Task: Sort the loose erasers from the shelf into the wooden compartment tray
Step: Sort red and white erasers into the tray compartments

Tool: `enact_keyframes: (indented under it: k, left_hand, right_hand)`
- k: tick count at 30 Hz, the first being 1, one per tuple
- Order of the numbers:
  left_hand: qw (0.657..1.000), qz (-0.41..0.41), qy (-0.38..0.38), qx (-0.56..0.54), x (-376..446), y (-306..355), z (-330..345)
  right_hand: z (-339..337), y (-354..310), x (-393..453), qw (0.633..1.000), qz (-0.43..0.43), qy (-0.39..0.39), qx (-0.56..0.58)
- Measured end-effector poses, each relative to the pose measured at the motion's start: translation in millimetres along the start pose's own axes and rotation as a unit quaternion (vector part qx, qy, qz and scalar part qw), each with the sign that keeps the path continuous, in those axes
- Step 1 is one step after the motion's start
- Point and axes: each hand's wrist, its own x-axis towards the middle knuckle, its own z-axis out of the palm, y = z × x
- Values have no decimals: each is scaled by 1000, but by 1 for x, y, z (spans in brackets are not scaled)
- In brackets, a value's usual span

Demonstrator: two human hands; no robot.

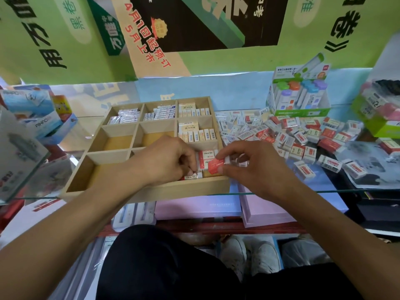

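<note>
A wooden compartment tray (149,190) sits on a glass shelf. Its back row and right column hold rows of wrapped erasers; the middle and left cells show bare wood. My right hand (257,167) pinches a red-sleeved eraser (215,165) between thumb and forefinger over the tray's near right compartment. My left hand (164,159) reaches into the same compartment, its fingertips curled against the white and red erasers (204,158) lying there. Whether it grips one is hidden. A heap of loose erasers (303,135) lies on the shelf to the right of the tray.
A display box of coloured correction tapes (299,100) stands behind the heap. A green box (377,113) is at the far right, blue boxes (32,118) at the left. The glass shelf edge (303,192) runs along the front; my legs and shoes show below.
</note>
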Motion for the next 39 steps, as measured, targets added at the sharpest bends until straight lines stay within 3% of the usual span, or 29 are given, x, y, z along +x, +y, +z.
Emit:
enact_keyframes:
  k: [4, 8, 14, 21, 24, 28, 33, 39]
  left_hand:
    - [996, 17, 53, 63, 3, -3, 2]
    - [998, 18, 56, 21, 5, -4, 3]
    - [997, 26, 45, 65, 11, -7, 5]
    - [996, 58, 73, 14, 1, -17, 11]
    - [991, 69, 107, -28, -2, -18, 13]
    - [962, 61, 195, -181, -12, -10, 14]
    - [962, 99, 234, -103, -11, -1, 15]
    - [971, 117, 180, -102, -7, 3, 18]
  right_hand:
    - [2, -9, 7, 996, -27, -42, -67]
    - [-3, -17, 17, 990, -27, -76, -117]
    - [-11, -25, 27, 993, -13, -69, -95]
    - [-8, -35, 32, 994, -1, -54, -97]
    - [-7, -38, 33, 998, 54, -18, -36]
    - [-5, -38, 30, 988, 147, -5, 48]
    - [4, -37, 24, 975, 186, -42, 116]
    - [-3, -30, 15, 959, 205, -71, 180]
